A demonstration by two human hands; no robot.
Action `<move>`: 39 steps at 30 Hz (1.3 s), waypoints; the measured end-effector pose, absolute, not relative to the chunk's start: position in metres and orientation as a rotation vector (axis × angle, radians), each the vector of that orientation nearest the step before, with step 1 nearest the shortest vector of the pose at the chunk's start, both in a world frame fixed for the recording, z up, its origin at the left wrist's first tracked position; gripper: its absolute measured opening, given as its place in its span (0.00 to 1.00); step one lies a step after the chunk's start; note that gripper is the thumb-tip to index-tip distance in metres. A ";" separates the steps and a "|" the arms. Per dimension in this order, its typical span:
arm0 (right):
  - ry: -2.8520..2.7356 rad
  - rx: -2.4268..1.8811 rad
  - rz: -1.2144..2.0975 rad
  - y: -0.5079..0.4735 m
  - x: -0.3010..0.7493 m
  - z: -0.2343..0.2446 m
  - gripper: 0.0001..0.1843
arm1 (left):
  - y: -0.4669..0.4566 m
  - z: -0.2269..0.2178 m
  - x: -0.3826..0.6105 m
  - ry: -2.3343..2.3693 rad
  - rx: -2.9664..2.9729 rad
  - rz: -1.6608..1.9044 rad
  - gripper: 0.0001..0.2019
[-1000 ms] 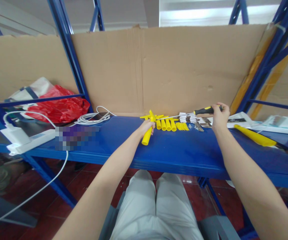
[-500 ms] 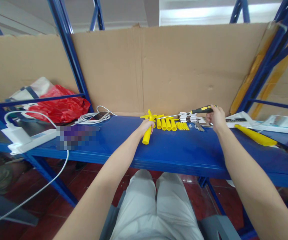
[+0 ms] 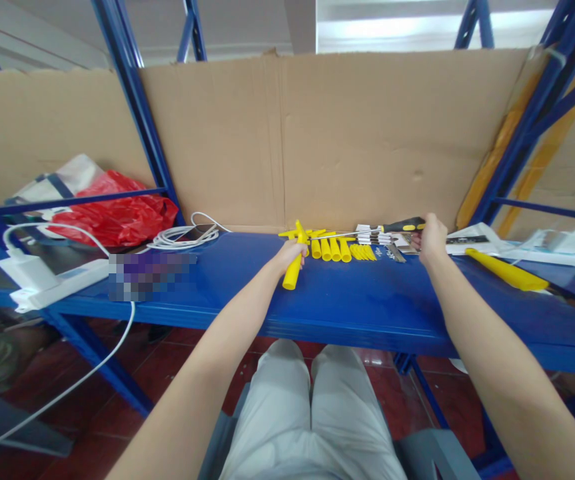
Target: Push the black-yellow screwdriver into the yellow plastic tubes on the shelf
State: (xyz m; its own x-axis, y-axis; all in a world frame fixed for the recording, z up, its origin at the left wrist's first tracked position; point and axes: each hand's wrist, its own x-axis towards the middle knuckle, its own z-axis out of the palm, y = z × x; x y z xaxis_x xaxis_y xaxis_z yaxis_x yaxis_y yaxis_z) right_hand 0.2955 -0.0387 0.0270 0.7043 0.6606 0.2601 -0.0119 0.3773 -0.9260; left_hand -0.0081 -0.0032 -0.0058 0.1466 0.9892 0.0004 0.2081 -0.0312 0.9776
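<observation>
My left hand (image 3: 291, 253) is closed around a yellow plastic tube part (image 3: 293, 269) that rests tilted on the blue shelf (image 3: 347, 300). My right hand (image 3: 432, 239) grips the black and yellow handle of a screwdriver (image 3: 403, 226); its thin metal shaft (image 3: 342, 235) reaches left toward the top of the yellow part. A row of several yellow plastic pieces (image 3: 340, 250) lies between my hands, with small white and metal parts (image 3: 374, 237) just behind.
A long yellow tube (image 3: 504, 270) and white papers (image 3: 477, 237) lie to the right. A coiled white cable (image 3: 182, 235), a red bag (image 3: 114, 213) and a white power strip (image 3: 47, 283) sit left. Cardboard (image 3: 337, 140) backs the shelf, blue uprights flank it.
My right hand has lowered the screwdriver handle toward the shelf and shifted slightly left. My left hand and the yellow part have stayed put.
</observation>
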 end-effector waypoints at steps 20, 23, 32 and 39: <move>-0.688 -1.027 0.651 -0.036 0.300 0.025 0.12 | -0.005 -0.004 -0.007 1.264 1.448 1.030 0.15; -0.667 -0.910 0.744 -0.035 0.301 0.028 0.07 | -0.006 -0.003 -0.006 1.267 1.440 1.018 0.15; -0.806 -0.909 0.580 -0.028 0.305 0.023 0.16 | -0.006 -0.004 -0.008 1.254 1.433 1.066 0.14; -0.944 -1.076 0.548 -0.036 0.306 0.017 0.23 | -0.003 -0.006 -0.010 1.259 1.427 1.098 0.13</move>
